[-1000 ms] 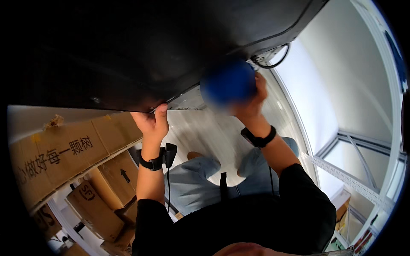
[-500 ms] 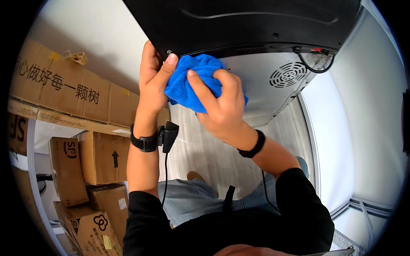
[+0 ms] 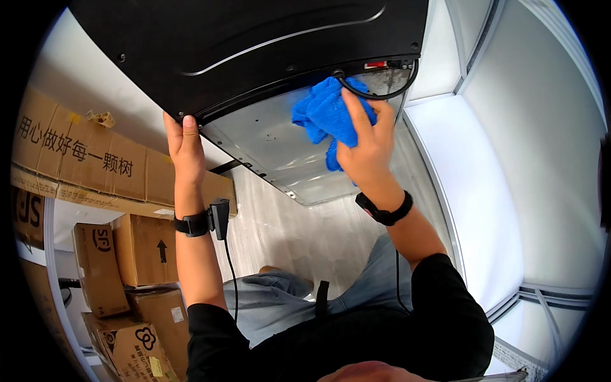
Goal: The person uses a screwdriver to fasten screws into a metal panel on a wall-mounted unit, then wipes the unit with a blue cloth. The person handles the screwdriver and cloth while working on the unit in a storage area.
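Observation:
A large appliance with a black casing and a silver metal panel fills the top of the view. My left hand grips its left corner, thumb on the near face and fingers along the edge. A bunched blue cloth is in my right hand, pressed against the right part of the silver panel. Beside the cloth loops a black cable, close to my right fingertips. A small red part sits above that cable. The cloth hides the panel beneath it.
Cardboard boxes are stacked at the left, below a long carton. A white ledge and pale panels stand at the right. Wood-look floor shows below the appliance. A cord hangs from my left wrist strap.
The blue cloth and my right hand have moved right across the silver panel, over the round vent. My left hand no longer touches the cloth. The appliance appears shifted left in view.

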`<state>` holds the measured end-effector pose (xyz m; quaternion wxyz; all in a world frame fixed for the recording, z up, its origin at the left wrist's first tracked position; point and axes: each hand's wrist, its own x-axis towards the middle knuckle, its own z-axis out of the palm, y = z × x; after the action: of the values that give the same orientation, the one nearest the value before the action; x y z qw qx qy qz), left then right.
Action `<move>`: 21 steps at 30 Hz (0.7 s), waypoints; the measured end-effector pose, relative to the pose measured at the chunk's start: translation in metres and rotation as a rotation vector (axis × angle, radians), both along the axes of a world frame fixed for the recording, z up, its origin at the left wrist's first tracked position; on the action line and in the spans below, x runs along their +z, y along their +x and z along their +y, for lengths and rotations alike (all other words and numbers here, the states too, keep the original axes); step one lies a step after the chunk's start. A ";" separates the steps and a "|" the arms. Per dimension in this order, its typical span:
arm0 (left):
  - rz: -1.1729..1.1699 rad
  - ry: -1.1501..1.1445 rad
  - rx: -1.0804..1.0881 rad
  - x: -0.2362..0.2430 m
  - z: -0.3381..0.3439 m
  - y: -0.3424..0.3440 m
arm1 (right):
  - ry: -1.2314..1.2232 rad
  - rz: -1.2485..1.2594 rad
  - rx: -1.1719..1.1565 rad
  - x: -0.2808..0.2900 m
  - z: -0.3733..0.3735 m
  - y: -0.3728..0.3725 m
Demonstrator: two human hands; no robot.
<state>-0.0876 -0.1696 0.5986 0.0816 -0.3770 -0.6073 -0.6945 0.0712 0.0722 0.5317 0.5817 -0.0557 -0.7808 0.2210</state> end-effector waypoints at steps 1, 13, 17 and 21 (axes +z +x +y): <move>0.007 0.000 0.009 0.001 0.003 0.002 | 0.000 0.009 -0.028 -0.004 0.008 0.002; -0.012 0.000 0.009 0.004 0.005 0.005 | -0.074 -0.039 -0.091 -0.028 0.039 0.029; 0.002 -0.009 0.038 0.001 0.004 0.002 | -0.015 0.018 -0.141 -0.022 0.058 0.031; 0.008 -0.021 0.026 0.002 0.004 0.003 | -0.007 0.004 -0.133 -0.014 0.057 0.027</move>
<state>-0.0844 -0.1653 0.6007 0.0890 -0.3725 -0.6191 -0.6856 0.0985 0.1291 0.5177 0.5964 -0.1091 -0.7735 0.1847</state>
